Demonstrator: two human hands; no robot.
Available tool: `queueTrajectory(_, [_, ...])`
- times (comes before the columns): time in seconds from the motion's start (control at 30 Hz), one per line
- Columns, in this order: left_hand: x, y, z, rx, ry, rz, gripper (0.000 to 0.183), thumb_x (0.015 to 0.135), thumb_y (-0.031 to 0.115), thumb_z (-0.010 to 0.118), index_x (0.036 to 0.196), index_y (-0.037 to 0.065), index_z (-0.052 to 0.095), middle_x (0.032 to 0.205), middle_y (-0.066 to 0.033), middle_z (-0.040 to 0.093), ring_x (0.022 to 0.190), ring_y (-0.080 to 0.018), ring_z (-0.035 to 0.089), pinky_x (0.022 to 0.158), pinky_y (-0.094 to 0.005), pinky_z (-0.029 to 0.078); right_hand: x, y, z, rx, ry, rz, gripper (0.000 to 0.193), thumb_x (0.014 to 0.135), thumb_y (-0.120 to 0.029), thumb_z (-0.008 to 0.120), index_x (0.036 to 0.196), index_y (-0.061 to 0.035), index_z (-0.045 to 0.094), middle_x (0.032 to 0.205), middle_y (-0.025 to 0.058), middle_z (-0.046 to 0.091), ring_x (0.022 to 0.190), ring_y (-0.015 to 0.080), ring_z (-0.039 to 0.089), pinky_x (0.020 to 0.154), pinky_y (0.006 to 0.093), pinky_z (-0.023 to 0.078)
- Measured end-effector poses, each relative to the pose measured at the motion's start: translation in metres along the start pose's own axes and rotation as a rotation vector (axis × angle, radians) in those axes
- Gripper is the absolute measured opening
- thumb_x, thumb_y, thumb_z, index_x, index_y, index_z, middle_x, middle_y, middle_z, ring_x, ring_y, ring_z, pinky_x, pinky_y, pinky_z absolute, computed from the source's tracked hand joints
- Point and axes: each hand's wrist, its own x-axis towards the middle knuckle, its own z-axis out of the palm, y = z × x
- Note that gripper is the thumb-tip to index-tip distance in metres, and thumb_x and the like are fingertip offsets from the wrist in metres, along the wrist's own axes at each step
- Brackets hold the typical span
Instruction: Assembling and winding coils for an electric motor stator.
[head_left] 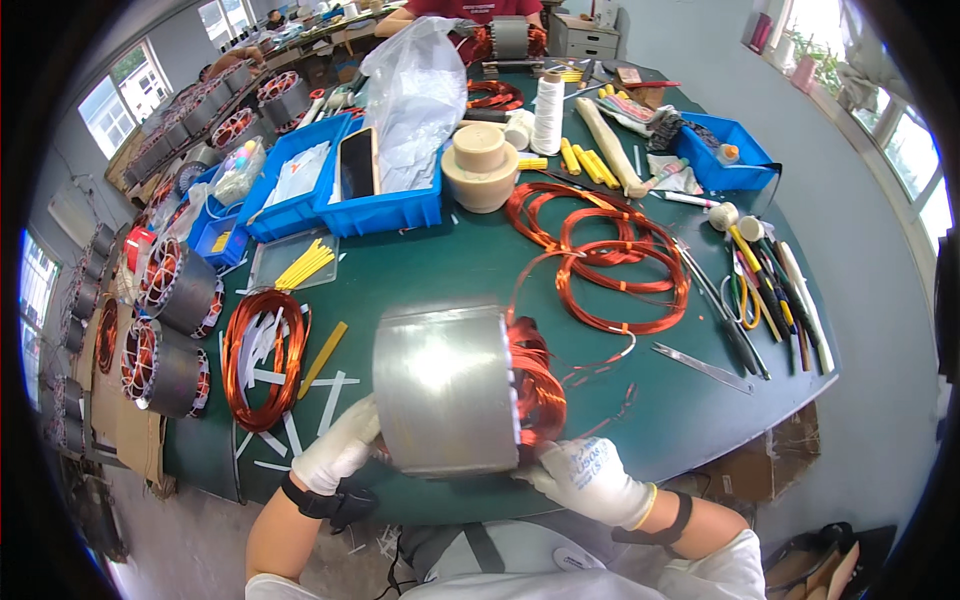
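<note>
At five o'clock, your right hand [592, 484] wears a white glove [612, 494] with blue print [592, 462] across its back. At twelve o'clock, a red shirt [480, 5] opposite you bears small pale lettering [492, 11] on the chest.

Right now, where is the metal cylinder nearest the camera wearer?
In the head view, the metal cylinder is below and left of centre, between the left hand and right hand, over the near side of the green table.
</note>
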Motion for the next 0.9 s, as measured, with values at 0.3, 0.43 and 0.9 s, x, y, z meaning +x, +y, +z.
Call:
queueTrajectory(0.3, [-0.008,0.023,0.006,-0.036,0.250,-0.025,0.058,0.100,0.041,0.044,0.144,0.005,0.032,0.104,-0.0151,0.060,0.085,-0.0219,0.065,0.066,-0.0323,0.056,0.001,0.034,-0.045,0.163,-0.020,-0.016,0.030,0.083,-0.036,0.067,0.080,-0.0073,0.061,0.065,0.0155,0.061,0.062,0.0340,0.063,0.057,0.0441,0.050])
queueTrajectory(0.43, [-0.066,0.003,-0.001,-0.017,0.432,0.197,0.072,0.097,0.045,0.050,0.146,-0.001,0.022,0.106,-0.0187,0.063,0.079,-0.0215,0.066,0.071,-0.0296,0.054,-0.032,0.106,-0.098,-0.397,0.265,0.237,0.033,0.075,-0.033,0.073,0.098,-0.0099,0.066,0.083,0.0160,0.064,0.083,0.0359,0.061,0.077,0.0459,0.047])
queueTrajectory(0.9, [-0.011,-0.017,-0.044,-1.349,0.378,0.259,0.016,0.098,0.017,0.051,0.107,0.009,0.062,0.085,0.0049,0.065,0.070,-0.0093,0.059,0.064,-0.0272,0.051,-0.032,0.213,-0.119,-0.708,0.263,0.666,0.024,0.083,-0.028,0.065,0.093,-0.0073,0.060,0.080,0.0114,0.066,0.077,0.0340,0.064,0.072,0.0487,0.046])
